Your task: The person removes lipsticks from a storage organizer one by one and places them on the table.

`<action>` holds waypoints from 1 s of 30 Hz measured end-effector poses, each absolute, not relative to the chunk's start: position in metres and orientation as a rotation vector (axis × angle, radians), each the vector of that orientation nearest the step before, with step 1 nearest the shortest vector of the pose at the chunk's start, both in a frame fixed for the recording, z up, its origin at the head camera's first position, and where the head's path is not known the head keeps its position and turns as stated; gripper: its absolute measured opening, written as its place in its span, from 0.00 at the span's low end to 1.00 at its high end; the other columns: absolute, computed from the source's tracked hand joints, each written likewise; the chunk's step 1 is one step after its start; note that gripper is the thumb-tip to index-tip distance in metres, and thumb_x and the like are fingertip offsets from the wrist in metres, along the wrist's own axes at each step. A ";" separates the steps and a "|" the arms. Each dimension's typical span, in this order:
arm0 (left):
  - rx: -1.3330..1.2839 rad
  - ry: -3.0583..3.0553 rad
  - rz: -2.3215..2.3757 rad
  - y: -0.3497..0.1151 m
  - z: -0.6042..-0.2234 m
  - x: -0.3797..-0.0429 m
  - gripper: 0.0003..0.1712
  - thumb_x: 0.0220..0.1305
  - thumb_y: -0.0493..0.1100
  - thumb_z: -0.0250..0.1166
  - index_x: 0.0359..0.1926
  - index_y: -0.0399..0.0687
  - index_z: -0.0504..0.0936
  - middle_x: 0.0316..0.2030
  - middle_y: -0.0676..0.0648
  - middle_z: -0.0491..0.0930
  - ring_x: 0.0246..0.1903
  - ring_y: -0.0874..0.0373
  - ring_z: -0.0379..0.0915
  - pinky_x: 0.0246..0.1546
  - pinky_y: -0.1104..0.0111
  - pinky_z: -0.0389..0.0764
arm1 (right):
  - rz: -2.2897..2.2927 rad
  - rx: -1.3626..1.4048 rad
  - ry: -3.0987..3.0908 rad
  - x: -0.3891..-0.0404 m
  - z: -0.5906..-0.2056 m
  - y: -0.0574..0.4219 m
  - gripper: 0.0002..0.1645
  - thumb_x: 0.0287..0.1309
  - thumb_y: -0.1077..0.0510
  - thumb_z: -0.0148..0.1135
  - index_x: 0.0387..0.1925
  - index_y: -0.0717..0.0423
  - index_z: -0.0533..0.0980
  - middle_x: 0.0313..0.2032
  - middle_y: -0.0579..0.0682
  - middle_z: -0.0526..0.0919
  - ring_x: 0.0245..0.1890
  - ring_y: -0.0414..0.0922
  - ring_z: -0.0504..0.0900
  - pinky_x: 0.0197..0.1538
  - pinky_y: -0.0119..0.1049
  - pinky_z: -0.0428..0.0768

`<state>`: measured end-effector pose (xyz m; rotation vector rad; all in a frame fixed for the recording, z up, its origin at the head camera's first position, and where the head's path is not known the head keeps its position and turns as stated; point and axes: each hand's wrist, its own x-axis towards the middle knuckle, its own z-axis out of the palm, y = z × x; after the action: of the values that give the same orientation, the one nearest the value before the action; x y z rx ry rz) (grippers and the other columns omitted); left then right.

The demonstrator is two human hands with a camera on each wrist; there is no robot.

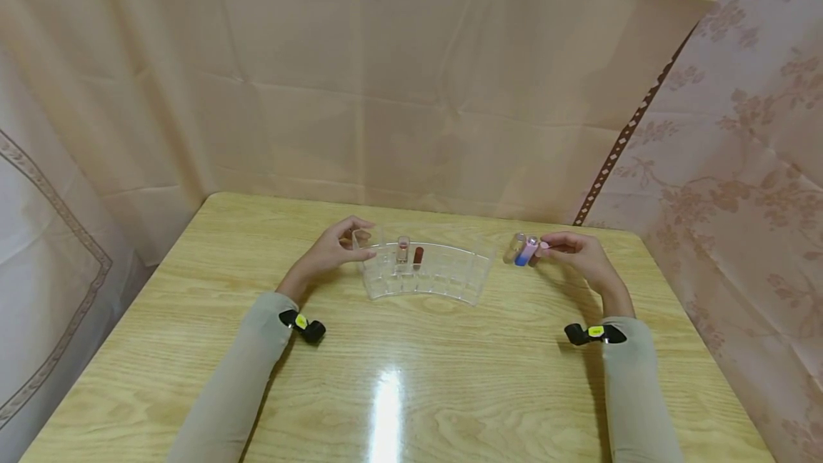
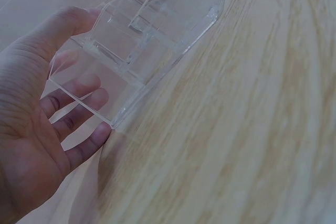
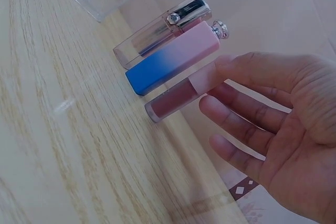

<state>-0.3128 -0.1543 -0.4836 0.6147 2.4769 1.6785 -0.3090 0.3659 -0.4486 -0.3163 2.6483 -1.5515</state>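
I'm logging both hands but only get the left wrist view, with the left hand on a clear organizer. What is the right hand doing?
Observer: The right hand pinches a small dark-red tube by its pale pink cap.
Operator: Is anything beside that tube?
Observer: Yes, a blue-and-pink lipstick is right next to it, on the organizer's side.
Operator: My view cuts off part of the organizer. How many lipsticks are in it?
Observer: Two show in the head view: a clear-bodied one and a dark-red one.
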 end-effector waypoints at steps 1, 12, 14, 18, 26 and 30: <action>0.618 2.477 1.678 -0.154 -0.484 -0.313 0.32 0.61 0.42 0.75 0.65 0.45 0.75 0.58 0.37 0.81 0.56 0.44 0.75 0.54 0.57 0.73 | -1.549 -0.321 2.650 -0.309 -0.449 0.366 0.27 0.65 0.58 0.68 0.59 0.72 0.76 0.46 0.38 0.87 0.42 0.28 0.83 0.47 0.22 0.79; 0.633 2.483 1.673 -0.154 -0.484 -0.313 0.32 0.62 0.42 0.74 0.65 0.44 0.75 0.58 0.35 0.80 0.57 0.44 0.75 0.55 0.58 0.74 | -1.508 -0.301 2.662 -0.310 -0.449 0.367 0.27 0.66 0.53 0.68 0.59 0.69 0.77 0.45 0.34 0.86 0.43 0.29 0.83 0.48 0.22 0.79; 0.628 2.483 1.671 -0.154 -0.484 -0.313 0.32 0.62 0.42 0.74 0.65 0.44 0.75 0.58 0.36 0.80 0.56 0.45 0.75 0.55 0.58 0.74 | -1.504 -0.297 2.664 -0.309 -0.449 0.367 0.27 0.66 0.53 0.68 0.59 0.68 0.77 0.46 0.35 0.86 0.43 0.29 0.83 0.48 0.22 0.79; 0.613 2.479 1.671 -0.154 -0.483 -0.312 0.31 0.62 0.43 0.74 0.65 0.45 0.75 0.58 0.37 0.80 0.57 0.45 0.75 0.56 0.57 0.73 | -1.497 -0.291 2.673 -0.308 -0.447 0.366 0.27 0.65 0.53 0.69 0.59 0.67 0.78 0.48 0.40 0.87 0.43 0.29 0.83 0.48 0.22 0.79; 0.612 2.480 1.674 -0.154 -0.483 -0.312 0.31 0.62 0.42 0.74 0.65 0.44 0.75 0.59 0.36 0.80 0.58 0.43 0.74 0.57 0.55 0.73 | -1.479 -0.287 2.697 -0.307 -0.445 0.365 0.27 0.66 0.52 0.68 0.59 0.67 0.78 0.48 0.41 0.87 0.43 0.28 0.83 0.48 0.21 0.78; 0.606 2.475 1.678 -0.154 -0.483 -0.312 0.32 0.62 0.42 0.74 0.65 0.45 0.75 0.59 0.36 0.80 0.58 0.43 0.74 0.58 0.54 0.72 | -1.487 -0.311 2.703 -0.306 -0.443 0.365 0.27 0.66 0.52 0.68 0.58 0.68 0.78 0.47 0.37 0.86 0.44 0.27 0.82 0.48 0.21 0.78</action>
<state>-0.3124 -0.1542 -0.4832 0.6059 2.4752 1.6779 -0.3060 0.3655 -0.4430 -0.3109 2.7030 -1.4872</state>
